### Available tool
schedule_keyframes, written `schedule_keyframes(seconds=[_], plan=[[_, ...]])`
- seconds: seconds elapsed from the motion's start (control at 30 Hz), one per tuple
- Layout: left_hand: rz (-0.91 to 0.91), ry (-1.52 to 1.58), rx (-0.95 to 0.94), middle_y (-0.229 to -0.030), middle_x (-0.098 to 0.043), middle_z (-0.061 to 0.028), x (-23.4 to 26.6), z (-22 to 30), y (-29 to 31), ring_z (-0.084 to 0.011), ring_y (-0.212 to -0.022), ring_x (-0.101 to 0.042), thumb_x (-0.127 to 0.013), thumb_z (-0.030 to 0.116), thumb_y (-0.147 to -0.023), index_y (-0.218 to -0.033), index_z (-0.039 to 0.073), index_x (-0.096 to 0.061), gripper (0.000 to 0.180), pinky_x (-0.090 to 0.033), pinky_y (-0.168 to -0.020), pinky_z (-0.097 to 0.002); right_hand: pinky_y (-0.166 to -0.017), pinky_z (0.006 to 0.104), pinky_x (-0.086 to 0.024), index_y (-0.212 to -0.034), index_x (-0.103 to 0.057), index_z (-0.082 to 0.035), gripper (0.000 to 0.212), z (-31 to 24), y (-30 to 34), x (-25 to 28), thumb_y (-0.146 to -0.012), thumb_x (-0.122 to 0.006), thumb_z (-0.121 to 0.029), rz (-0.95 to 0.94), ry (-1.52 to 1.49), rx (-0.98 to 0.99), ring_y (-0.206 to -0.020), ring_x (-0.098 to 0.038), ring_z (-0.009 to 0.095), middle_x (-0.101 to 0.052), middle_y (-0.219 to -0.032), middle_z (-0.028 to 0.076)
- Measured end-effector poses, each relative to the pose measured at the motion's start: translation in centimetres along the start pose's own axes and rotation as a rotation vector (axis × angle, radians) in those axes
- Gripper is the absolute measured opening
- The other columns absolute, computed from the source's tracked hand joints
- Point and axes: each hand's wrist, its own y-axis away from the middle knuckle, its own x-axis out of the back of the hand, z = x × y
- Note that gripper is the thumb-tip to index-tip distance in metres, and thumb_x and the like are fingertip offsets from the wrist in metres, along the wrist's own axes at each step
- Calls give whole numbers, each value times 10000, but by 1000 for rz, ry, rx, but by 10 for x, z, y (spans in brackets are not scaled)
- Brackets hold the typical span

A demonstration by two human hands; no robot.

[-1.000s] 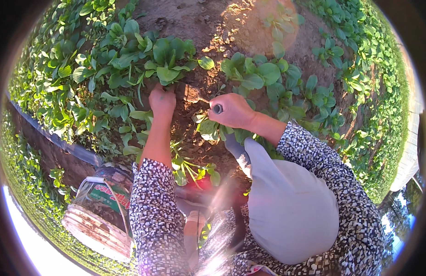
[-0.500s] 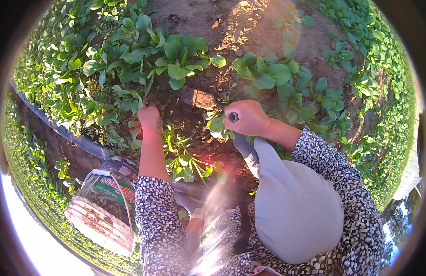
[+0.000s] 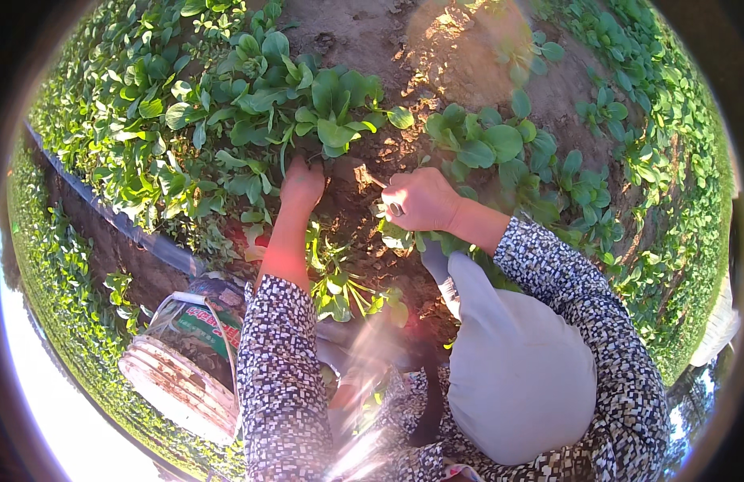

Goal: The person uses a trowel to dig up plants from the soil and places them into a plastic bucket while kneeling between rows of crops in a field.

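My left hand (image 3: 303, 185) is closed low against the soil at the base of a clump of leafy greens (image 3: 333, 104). Leaves and shadow hide its fingertips, so what it grips cannot be made out. In my right hand (image 3: 421, 201) is the dark handle of a small trowel (image 3: 360, 173); the fist wraps the grip. The trowel's earth-brown blade points left toward my left hand, its tip low in the dirt. Between my forearms lies a loose bunch of greens (image 3: 340, 289) with pale stems.
At lower left a white bucket (image 3: 179, 386) with a wire handle holds a printed bag (image 3: 207, 325). A dark hose (image 3: 139, 237) runs along the bed's left side. More leafy plants (image 3: 488, 140) grow on the right. My shoe (image 3: 440, 269) and pale-clothed knee (image 3: 520, 365) are close by.
My left hand has moved right and slightly up, in under the leaves. The trowel blade has sunk lower and shows less. The whole view has shifted slightly.
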Motion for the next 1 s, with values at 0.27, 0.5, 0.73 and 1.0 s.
schedule_keyframes(seconds=[0.27, 0.5, 0.73, 1.0], plan=[[119, 941, 345, -778, -598, -79, 11, 4, 6, -161, -568, -550, -480, 69, -882, -1362, 30, -284, 520, -417, -464, -297, -600, 397, -477, -690, -625, -128, 149, -1, -9, 17, -723, -606, -272, -63, -72, -128, -645, -616, 271, -599, -683, 59], [329, 129, 52, -819, -601, -93, 5, 1, -42, -210, -670, -570, -496, 186, -891, -1248, 44, -369, 405, -455, -544, -341, -632, 426, -496, -714, -630, -128, 172, -13, -49, 2, -765, -554, -273, -174, 38, -116, -684, -624, 312, -613, -661, 83], [253, 254, -17, -849, -592, -103, 6, -21, -46, -220, -694, -565, -470, 249, -911, -1102, 44, -448, 281, -461, -564, -353, -580, 393, -502, -679, -619, -131, 130, -19, -59, -6, -739, -593, -243, -138, 140, 16, -644, -634, 279, -618, -668, 71], [114, 1113, 143, -892, -594, -70, 21, -12, -18, -178, -607, -581, -433, -6, -898, -1144, 64, -432, 256, -448, -484, -314, -554, 364, -453, -729, -601, -78, 160, -17, -12, 16, -751, -668, -222, 82, -159, -178, -608, -578, 297, -589, -662, 88]])
